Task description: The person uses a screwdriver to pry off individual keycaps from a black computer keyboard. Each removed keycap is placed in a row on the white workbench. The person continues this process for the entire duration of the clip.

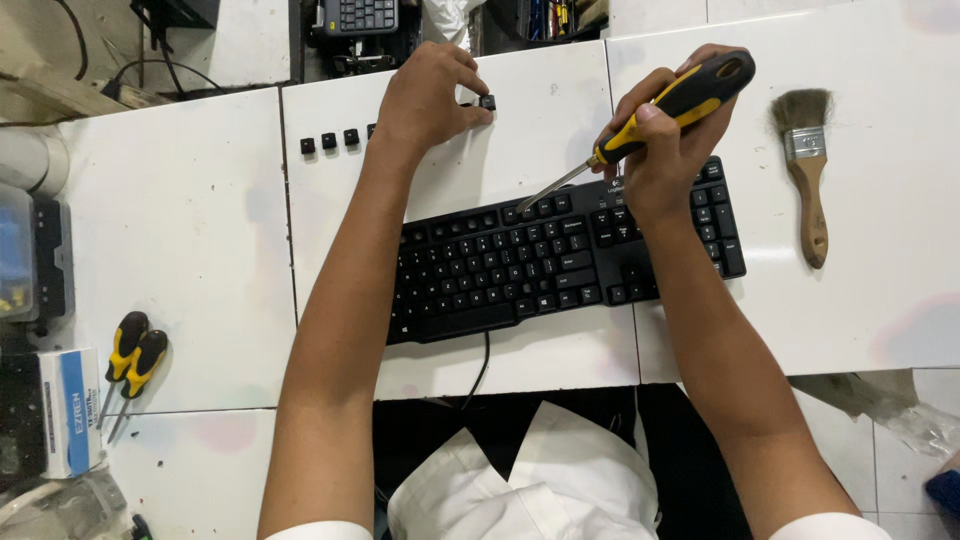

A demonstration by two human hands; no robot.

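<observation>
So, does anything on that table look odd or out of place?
Yes: several black keycaps sit in a row on the white table, off the keyboard. The left hand holds another keycap, while the right hand holds a screwdriver.

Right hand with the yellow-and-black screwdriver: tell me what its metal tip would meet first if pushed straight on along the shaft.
The right hand aims the yellow-and-black screwdriver down-left. Its tip sits at the top key row of the black computer keyboard, so it would probably meet those keys first; depth is unclear.
</observation>
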